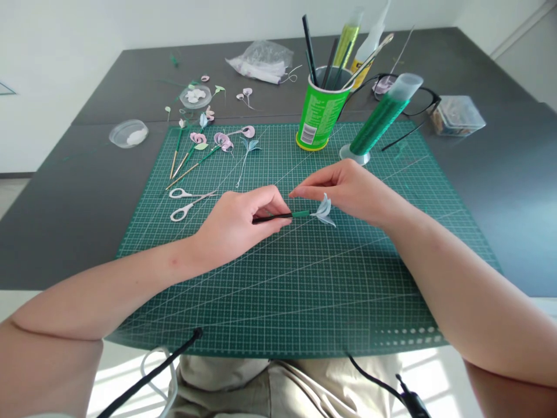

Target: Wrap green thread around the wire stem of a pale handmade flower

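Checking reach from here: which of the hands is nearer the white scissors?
Left. The left hand is close beside the white scissors, at their blade end; the right hand is farther off, by the held blue flower.

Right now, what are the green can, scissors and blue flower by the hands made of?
Green can: maybe glossy cardboard, going by its smooth, shiny printed side. Scissors: handles probably plastic, smooth and solid white; thin grey blades look metal. Blue flower: matte petals, maybe thread or fabric, since they look thin and soft; I can't be sure.
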Tool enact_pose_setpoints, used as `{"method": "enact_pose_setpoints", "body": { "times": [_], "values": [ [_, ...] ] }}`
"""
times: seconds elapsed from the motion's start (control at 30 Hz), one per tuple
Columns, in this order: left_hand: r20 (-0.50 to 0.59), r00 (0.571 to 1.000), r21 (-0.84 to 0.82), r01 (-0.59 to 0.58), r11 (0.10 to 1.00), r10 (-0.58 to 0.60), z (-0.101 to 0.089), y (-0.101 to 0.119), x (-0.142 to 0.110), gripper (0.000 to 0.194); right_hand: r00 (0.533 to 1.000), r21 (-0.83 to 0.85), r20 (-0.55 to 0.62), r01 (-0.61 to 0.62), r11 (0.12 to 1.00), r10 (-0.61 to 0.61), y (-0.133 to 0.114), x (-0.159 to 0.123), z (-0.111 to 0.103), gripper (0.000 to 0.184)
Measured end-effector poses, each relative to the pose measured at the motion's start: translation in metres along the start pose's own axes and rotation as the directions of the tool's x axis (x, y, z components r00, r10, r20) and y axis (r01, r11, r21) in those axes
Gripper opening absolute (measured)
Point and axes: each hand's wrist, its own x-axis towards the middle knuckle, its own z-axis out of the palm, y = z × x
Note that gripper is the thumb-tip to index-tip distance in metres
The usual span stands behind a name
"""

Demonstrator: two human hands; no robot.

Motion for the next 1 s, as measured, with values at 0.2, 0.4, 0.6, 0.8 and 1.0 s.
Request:
{"method": "enact_pose_setpoints", "body": {
  "times": [0.2, 0.4, 0.6, 0.8, 1.0],
  "values": [
    [-0.052, 0.997, 0.055, -0.051, 0.997, 0.054, 0.0028, -0.0056, 0.0023, 0.018, 0.999, -0.020, 0.034, -0.020, 1.000, 0.021, 0.0004, 0.0002, -0.0016, 0.020],
    [-0.021, 0.994, 0.119, -0.104, 0.987, 0.107, 0.0004, -0.0075, 0.0017, 0.010, 1.000, -0.020, 0.003, 0.009, 1.000, -0.009, -0.0008, -0.0020, -0.0017, 0.020],
    [0.100, 0.995, 0.040, -0.027, 0.999, 0.023, -0.0008, -0.0054, 0.0015, 0.003, 0.998, -0.019, -0.049, 0.047, 0.999, -0.048, -0.0004, -0.0007, -0.0010, 0.021],
    [0.206, 0.960, -0.087, 0.211, 0.974, -0.189, -0.0012, -0.0039, 0.0044, 0.012, 0.992, 0.005, -0.063, 0.109, 0.994, -0.109, 0.0002, -0.0001, -0.0011, 0.019],
    [0.221, 0.944, -0.160, 0.282, 0.946, -0.244, -0.0015, -0.0072, 0.0075, 0.019, 0.989, 0.009, -0.051, 0.138, 0.990, -0.137, -0.0004, -0.0018, 0.0004, 0.023]
  ]
}}
